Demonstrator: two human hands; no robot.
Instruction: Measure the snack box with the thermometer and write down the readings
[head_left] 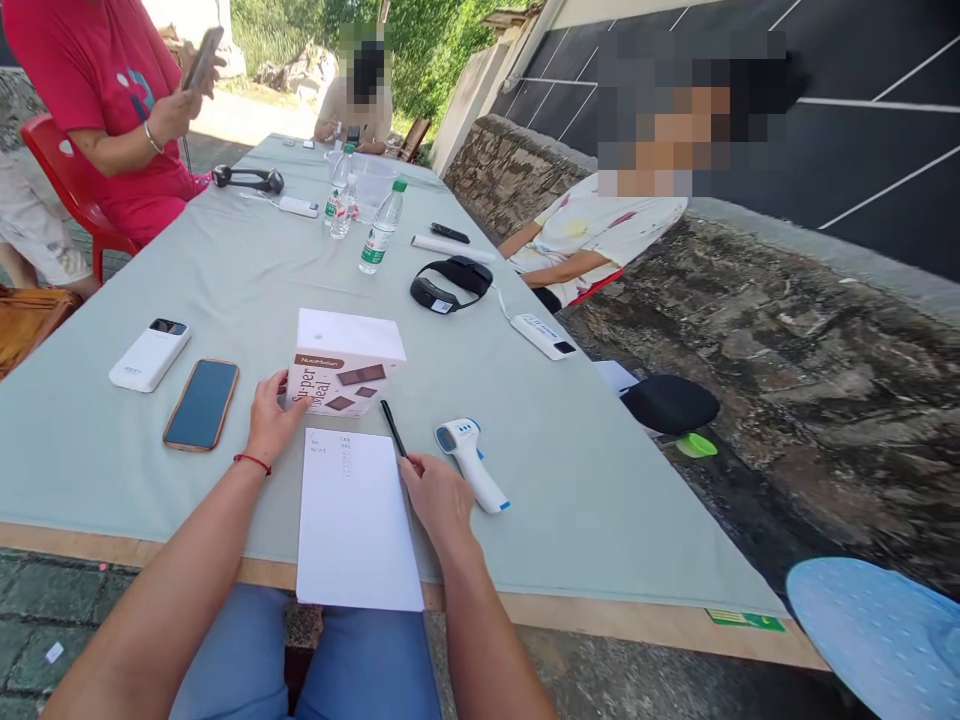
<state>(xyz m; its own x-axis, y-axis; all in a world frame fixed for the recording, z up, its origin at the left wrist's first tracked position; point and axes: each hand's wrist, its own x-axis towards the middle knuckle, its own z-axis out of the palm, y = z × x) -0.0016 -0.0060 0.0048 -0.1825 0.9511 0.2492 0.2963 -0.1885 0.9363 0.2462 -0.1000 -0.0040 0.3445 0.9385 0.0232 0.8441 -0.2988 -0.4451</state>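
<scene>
My left hand grips the lower left corner of a white and pink snack box marked "Super Meal", its thumb on the front face and its fingers partly hidden along the side. In front of the box lies a white sheet of paper, with a little handwriting near its top; its lower end sticks out past the table edge. Beside the sheet's right edge, my right hand is closed on the lower end of a black pen. A white and blue infrared thermometer lies just right of that hand.
A smartphone and a white power bank lie to the left. Beyond the box are a black headband device, another power bank, plastic bottles and a clear tub. Several people are around the table.
</scene>
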